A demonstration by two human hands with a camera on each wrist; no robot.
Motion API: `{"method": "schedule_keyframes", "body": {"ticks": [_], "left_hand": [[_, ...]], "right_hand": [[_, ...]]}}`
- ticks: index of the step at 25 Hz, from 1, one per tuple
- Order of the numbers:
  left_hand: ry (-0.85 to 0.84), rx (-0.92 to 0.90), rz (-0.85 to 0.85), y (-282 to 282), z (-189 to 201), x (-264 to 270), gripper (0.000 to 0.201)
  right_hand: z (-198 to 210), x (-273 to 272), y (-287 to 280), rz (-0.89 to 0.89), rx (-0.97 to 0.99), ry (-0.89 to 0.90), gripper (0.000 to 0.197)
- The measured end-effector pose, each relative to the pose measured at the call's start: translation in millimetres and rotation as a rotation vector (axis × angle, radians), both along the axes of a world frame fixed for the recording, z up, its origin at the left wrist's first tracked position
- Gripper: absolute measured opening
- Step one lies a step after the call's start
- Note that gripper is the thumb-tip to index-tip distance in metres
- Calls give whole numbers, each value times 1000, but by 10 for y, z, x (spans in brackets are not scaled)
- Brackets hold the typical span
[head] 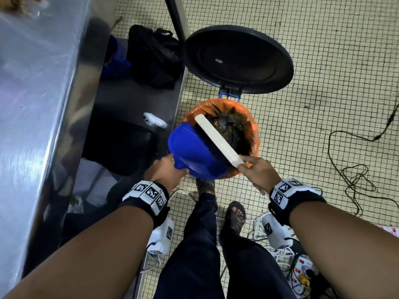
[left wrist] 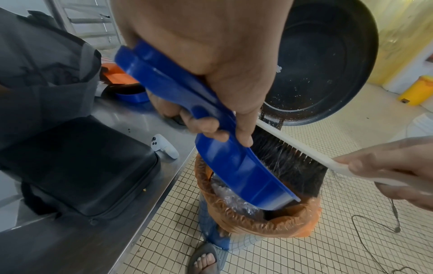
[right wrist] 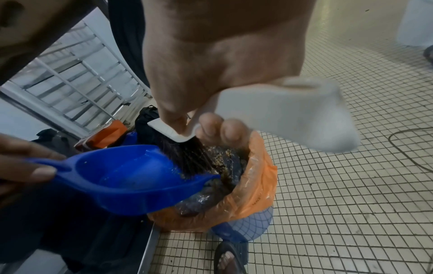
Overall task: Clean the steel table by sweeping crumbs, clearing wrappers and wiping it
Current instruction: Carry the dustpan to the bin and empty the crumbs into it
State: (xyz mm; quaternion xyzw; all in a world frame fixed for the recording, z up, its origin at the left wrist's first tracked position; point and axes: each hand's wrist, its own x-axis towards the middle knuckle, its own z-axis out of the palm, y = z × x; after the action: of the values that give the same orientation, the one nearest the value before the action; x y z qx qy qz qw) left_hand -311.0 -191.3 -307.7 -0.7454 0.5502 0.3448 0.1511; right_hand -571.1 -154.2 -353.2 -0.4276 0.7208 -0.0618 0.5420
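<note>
My left hand [head: 166,171] grips the handle of a blue dustpan [head: 194,152], tipped over a pedal bin lined with an orange bag [head: 251,134]. My right hand [head: 257,171] holds the white handle of a brush [head: 218,141] whose black bristles [left wrist: 288,163] lie inside the pan. In the left wrist view the dustpan [left wrist: 239,166] slopes down into the bag [left wrist: 269,222]. The right wrist view shows the pan [right wrist: 131,178] with a few crumbs at its lip, and dark waste with crumbs in the bag [right wrist: 257,178]. The steel table [head: 32,104] stands at the left.
The bin's black lid [head: 237,59] stands open behind it. A lower steel shelf [head: 133,100] carries black bags [head: 151,59], a black case [left wrist: 77,166] and a white controller [head: 154,120]. Cables [head: 356,180] and a power strip [head: 302,275] lie on the tiled floor. My sandalled feet [head: 235,214] stand by the bin.
</note>
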Motion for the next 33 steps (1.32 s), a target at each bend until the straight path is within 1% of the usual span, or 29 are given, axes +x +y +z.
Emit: {"method": "schedule_keyframes", "body": {"ticks": [4, 6, 11, 14, 16, 18, 20, 22, 26, 30, 33], "left_hand": [[53, -25, 17, -41, 40, -45, 26], [53, -21, 23, -53, 50, -54, 27], [45, 3, 2, -5, 44, -31, 30], [23, 6, -29, 4, 52, -30, 30], [25, 4, -31, -7, 55, -38, 29], [31, -10, -9, -39, 53, -44, 28], [20, -21, -3, -75, 33, -29, 28], [13, -14, 2, -71, 5, -13, 28], [47, -19, 10, 13, -63, -31, 26], [52, -25, -1, 12, -89, -42, 29], [26, -13, -26, -7, -79, -32, 29]], "right_hand": [[-153, 150, -9, 37, -35, 29, 43], [-235, 204, -49, 38, -30, 58, 46], [-380, 309, -205, -56, -84, 139, 45], [-415, 314, -218, -101, -103, 128, 46], [-419, 290, -152, -60, -101, 93, 46], [-409, 272, -21, 14, -57, 60, 46], [-437, 265, 138, 60, 1, 68, 48], [-453, 259, 219, 72, 9, 107, 49], [-434, 349, 100, 39, -5, 131, 49], [-453, 445, -37, -81, -68, 120, 47], [-424, 396, -21, -60, -99, 116, 47]]}}
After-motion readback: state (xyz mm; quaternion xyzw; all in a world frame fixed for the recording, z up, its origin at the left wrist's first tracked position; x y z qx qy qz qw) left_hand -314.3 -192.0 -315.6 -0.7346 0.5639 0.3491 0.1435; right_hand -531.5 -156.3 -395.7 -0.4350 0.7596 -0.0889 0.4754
